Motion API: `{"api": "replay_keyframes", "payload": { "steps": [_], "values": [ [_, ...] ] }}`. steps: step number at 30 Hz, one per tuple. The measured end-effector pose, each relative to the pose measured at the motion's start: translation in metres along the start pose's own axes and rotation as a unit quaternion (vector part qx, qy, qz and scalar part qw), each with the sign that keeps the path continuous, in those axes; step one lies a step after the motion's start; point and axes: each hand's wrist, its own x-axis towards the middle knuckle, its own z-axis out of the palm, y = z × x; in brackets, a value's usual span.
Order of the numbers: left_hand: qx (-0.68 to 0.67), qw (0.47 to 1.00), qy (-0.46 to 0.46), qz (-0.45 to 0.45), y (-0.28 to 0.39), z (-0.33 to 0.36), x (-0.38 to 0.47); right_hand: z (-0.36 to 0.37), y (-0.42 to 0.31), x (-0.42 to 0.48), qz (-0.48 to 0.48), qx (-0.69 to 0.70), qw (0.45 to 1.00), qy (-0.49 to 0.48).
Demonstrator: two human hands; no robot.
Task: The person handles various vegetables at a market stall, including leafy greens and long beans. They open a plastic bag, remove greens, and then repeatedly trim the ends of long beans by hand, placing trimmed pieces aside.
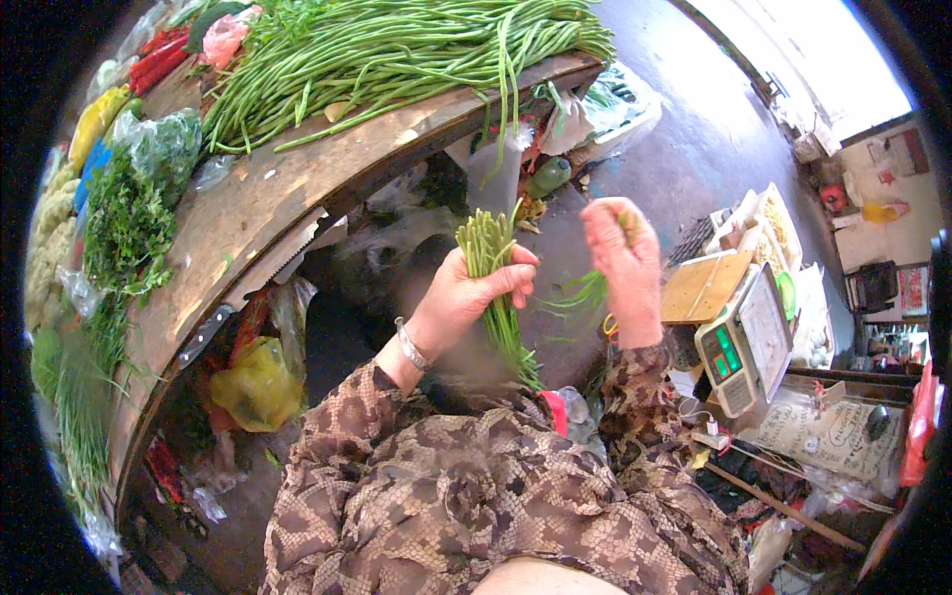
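In front of my body, my left hand (487, 286) grips a bunch of thin green stems (502, 327). Their pale cut ends point up past the thumb, and the leafy ends hang toward my lap. A metal bracelet circles the left wrist. To the right and apart from the bunch is my right hand (623, 260), blurred, with its fingers curled. Some green shows between those fingers, and a wisp of thin green strands (587, 294) trails from beside the palm.
Long beans (416, 71) cover the far part of the curved wooden stall (260, 182). Bagged leafy herbs (126, 223), red chillies (158, 61) and cauliflower (50, 245) lie leftward. A saw blade (286, 256) hangs along its edge. At right stands a digital scale (751, 338) near a wooden board (703, 288).
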Motion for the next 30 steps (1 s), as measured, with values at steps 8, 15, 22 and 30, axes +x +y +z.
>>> {"api": "replay_keyframes", "payload": {
  "steps": [8, 15, 22, 30],
  "values": [
    [0.007, 0.999, -0.035, -0.008, -0.002, 0.004, -0.002, 0.034, -0.006, -0.002, 0.055, 0.098, 0.986, -0.121],
    [0.023, 0.998, 0.05, -0.019, 0.0, -0.001, -0.004, -0.001, 0.001, 0.017, -0.076, 0.266, 0.957, 0.089],
    [-0.018, 0.996, 0.086, -0.008, -0.007, -0.005, 0.0, -0.04, 0.001, 0.022, -0.117, 0.287, 0.931, 0.194],
    [-0.04, 0.988, 0.151, 0.007, -0.013, -0.015, 0.001, -0.064, 0.001, 0.024, -0.143, 0.268, 0.914, 0.269]
  ]
}}
